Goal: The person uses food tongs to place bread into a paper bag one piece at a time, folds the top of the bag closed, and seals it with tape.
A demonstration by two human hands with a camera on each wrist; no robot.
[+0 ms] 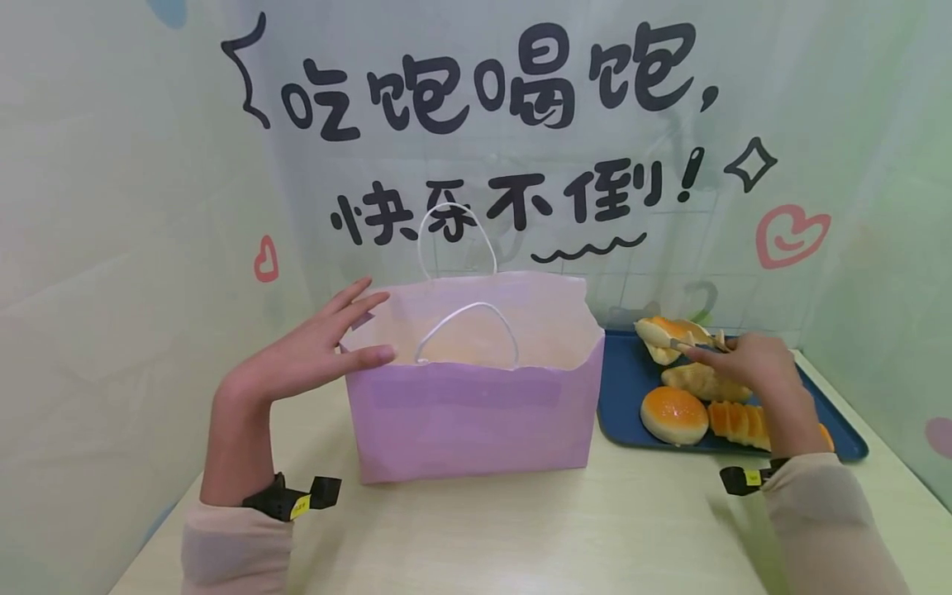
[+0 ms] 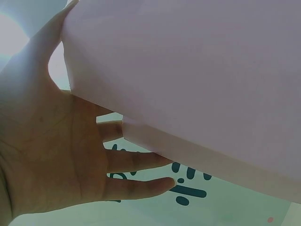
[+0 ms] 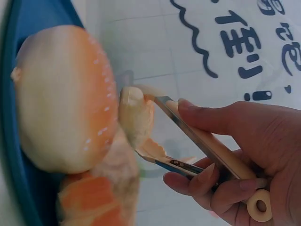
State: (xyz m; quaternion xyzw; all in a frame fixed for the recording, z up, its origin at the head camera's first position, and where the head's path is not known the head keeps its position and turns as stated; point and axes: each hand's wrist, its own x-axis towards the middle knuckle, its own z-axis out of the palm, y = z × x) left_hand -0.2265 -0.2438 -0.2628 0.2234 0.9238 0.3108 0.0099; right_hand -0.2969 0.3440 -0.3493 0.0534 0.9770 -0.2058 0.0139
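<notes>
- Paper bag (image 1: 476, 413): stood open on the table (image 1: 595, 529), steadied at its rim by the left hand (image 1: 312, 355), fingers straight.
- Tongs (image 3: 207, 150): gripped by the right hand (image 1: 751, 364), closed on a bread piece (image 3: 136, 117) over the tray (image 1: 625, 388).
- Step judged: pick-up (lift and carry to the bag required next).

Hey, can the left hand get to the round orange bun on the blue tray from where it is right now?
Probably not directly. The left hand rests at the left end of the purple paper bag, and that bag stands between it and the round bun on the blue tray. It would have to go over or around the bag.
</notes>
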